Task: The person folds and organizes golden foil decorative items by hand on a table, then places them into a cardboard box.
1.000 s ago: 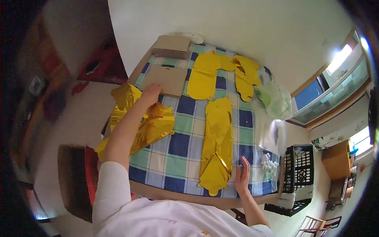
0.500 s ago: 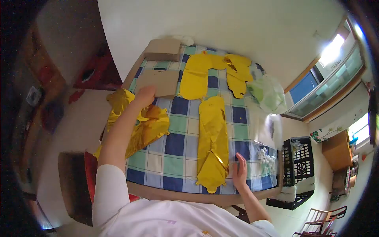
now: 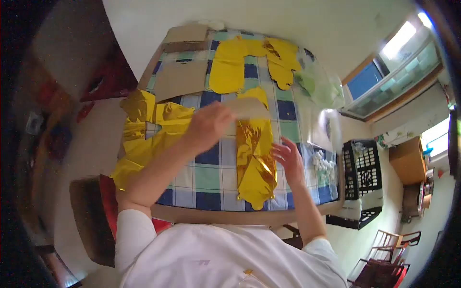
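My left hand [image 3: 211, 126] is closed on a pale flat piece [image 3: 248, 108], blurred by motion, held over the upper part of a long gold foil sheet [image 3: 257, 173]. At the right edge of that foil, my right hand [image 3: 290, 161] has its fingers apart and touches or nearly touches it. Another gold foil piece [image 3: 139, 125] lies at the left, partly behind my left forearm. A larger gold foil shape [image 3: 228, 67] is spread at the back of the checked cloth [image 3: 208, 177].
Flat cardboard [image 3: 180, 79] and a cardboard box [image 3: 187, 34] lie at the back left. Clear plastic with something green [image 3: 312, 86] and small whitish pieces [image 3: 322, 165] are at the right. A black crate [image 3: 360, 177] stands beside the table.
My left hand has moved right from the cardboard, now with the pale piece in it. My right hand has moved up and in to the long foil. The view has shifted.
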Motion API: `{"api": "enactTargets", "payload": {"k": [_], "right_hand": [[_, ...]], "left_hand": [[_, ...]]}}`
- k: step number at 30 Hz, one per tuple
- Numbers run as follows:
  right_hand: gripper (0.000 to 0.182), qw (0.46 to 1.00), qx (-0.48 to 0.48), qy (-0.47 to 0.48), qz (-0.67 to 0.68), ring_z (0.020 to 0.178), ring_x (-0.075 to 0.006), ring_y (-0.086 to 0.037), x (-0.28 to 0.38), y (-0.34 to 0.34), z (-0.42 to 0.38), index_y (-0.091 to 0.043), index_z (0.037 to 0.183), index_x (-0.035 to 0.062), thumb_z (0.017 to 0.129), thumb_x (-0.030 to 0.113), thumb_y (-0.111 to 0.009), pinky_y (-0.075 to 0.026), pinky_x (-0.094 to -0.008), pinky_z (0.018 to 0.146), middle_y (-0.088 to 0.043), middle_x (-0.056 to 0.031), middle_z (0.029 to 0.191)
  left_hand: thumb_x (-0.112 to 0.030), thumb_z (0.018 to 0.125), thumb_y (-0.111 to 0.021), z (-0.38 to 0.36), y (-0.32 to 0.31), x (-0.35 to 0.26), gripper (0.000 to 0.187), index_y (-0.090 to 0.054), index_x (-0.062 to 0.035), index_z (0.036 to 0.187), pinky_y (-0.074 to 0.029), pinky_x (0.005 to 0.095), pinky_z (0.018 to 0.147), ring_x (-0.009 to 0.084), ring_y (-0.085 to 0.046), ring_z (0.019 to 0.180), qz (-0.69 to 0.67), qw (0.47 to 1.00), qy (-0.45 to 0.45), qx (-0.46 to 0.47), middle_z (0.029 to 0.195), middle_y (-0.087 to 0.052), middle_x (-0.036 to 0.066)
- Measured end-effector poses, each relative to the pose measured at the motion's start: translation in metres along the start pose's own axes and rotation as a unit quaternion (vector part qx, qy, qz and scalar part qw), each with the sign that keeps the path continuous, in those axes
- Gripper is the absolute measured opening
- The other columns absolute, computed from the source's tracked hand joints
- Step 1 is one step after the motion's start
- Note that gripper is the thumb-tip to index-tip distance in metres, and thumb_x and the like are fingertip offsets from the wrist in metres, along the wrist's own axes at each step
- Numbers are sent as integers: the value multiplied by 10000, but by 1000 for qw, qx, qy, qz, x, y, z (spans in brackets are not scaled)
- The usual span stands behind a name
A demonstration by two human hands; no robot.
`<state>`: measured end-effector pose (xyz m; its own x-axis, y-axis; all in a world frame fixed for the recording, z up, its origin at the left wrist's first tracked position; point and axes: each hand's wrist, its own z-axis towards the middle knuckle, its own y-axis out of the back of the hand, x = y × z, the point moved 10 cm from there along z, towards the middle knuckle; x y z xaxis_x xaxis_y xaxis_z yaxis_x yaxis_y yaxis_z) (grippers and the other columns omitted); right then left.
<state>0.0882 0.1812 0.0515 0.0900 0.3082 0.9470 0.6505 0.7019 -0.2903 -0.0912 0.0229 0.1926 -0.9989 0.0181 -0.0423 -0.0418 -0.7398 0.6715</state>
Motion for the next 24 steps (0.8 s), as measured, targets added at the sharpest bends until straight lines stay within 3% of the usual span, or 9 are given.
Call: {"api": "enactTargets", "payload": {"k": [1,3,6,8,14,18,19,22,24], "right_hand": [[461,997,17,-54,53,1048,-199,-590,3,-17,5,-396,1368,62,934,127,-538,-476,-345,909,-589,-115,1171],[529,994,32,-54,86,1010,-174,-601,-1,-21,16,-332,1407,80,925,88,-548,-504,-302,825,-594,-116,1167],[615,997,46,-57,39,951,-140,-611,-14,-8,23,-300,1437,123,895,27,-575,-515,-274,764,-631,-116,1083],[633,995,49,-77,-46,937,-130,-608,-19,8,23,-298,1438,134,885,10,-578,-509,-272,766,-647,-103,1022],[611,989,73,-69,-109,855,-117,-620,-46,36,13,-307,1431,129,889,18,-567,-489,-251,743,-665,-84,988],[600,980,13,-82,-180,873,-112,-619,-48,45,-4,-304,1433,158,903,41,-562,-483,-245,732,-664,-73,981],[515,984,12,-40,-175,796,-75,-585,-50,45,-7,-315,1421,158,949,55,-496,-484,-247,673,-662,-56,929],[545,959,-7,-23,-281,738,-117,-605,-55,52,-16,-341,1409,157,916,56,-550,-492,-269,636,-657,-54,886],[566,910,-56,-11,-410,808,-190,-614,-27,42,-25,-371,1386,147,871,63,-590,-497,-315,692,-635,-83,932]], "left_hand": [[-84,758,-615,-9,-6,-24,137,-622,-53,892,-529,352,635,242,-587,794,2,998,-58,-38,838,-548,60],[-94,741,-639,-22,-33,-61,183,-636,-46,918,-533,344,639,231,-592,808,-38,995,-48,80,847,-561,56],[-156,756,-663,-46,-46,-100,249,-629,-54,981,-530,351,711,232,-603,865,-124,987,-37,97,936,-592,65],[-195,776,-671,-50,-46,-103,296,-620,-51,1028,-522,362,784,246,-606,924,-201,974,6,109,1001,-607,81],[-287,829,-651,-92,-98,-71,427,-590,-57,1183,-356,472,1034,294,-428,1263,-131,969,124,170,1300,-508,148],[-320,851,-620,-116,-116,-72,468,-554,-102,1260,-278,502,1085,298,-333,1343,-113,960,122,225,1396,-424,143],[-324,857,-611,-119,-118,-73,471,-545,-109,1271,-268,499,1092,299,-325,1349,-121,957,122,235,1404,-416,142],[-330,871,-592,-124,-123,-72,473,-524,-126,1293,-253,497,1101,300,-310,1360,-142,949,124,254,1420,-399,139],[-331,878,-584,-124,-125,-71,474,-514,-131,1302,-250,497,1103,299,-306,1362,-148,947,124,258,1428,-390,138]]}}
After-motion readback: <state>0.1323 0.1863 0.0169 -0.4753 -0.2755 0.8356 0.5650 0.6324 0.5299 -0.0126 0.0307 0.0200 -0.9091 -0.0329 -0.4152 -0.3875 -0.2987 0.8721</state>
